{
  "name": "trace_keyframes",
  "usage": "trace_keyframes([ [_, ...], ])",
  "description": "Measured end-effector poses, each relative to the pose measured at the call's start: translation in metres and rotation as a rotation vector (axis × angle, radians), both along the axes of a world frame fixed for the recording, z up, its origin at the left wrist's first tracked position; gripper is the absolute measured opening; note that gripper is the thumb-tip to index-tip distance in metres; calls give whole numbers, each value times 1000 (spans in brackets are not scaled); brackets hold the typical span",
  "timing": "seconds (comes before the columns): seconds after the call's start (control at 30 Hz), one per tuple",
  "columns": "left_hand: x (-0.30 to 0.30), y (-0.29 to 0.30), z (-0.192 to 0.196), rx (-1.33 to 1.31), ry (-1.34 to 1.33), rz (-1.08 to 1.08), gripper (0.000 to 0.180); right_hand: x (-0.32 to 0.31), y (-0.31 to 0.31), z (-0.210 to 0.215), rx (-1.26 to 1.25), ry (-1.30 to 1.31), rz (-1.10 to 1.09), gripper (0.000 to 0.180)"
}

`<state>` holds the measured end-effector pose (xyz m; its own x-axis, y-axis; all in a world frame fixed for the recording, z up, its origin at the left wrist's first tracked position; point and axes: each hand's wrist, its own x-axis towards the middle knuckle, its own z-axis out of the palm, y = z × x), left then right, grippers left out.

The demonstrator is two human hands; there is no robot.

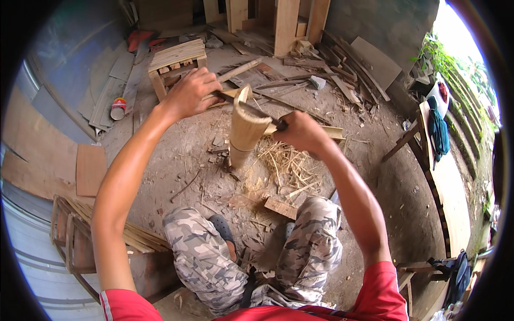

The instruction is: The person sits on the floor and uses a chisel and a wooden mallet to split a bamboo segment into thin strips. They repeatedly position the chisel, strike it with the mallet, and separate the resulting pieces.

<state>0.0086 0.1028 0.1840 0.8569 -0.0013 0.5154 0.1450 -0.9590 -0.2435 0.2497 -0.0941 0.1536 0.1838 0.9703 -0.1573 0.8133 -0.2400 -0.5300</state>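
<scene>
A pale, thick bamboo piece (249, 131) stands upright in front of my knees, its lower end near the ground. A long-bladed knife (256, 111) lies across its top, dark and slanting from upper left to lower right. My right hand (302, 134) is wrapped round the knife's near end. At the far end, left of the bamboo, my left hand (193, 92) is closed on the knife, its fingertips partly hidden. The bamboo hides part of the blade.
Bamboo shavings (286, 160) and a wood block (281, 207) lie on the dirt floor. Ahead stands a slatted stool (178, 56); scrap boards (342, 80) are heaped behind. A bench (450, 198) runs along the right, with bamboo strips (142, 235) at the left.
</scene>
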Motion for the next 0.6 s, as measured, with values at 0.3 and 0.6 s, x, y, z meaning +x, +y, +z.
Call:
trace_keyframes([
  [0.3,26,-1,-5,-184,-58,70,24,49,20,25,-48,52,78,22],
  [0.6,28,6,18,18,176,269,26,36,41,8,163,-160,72,42],
])
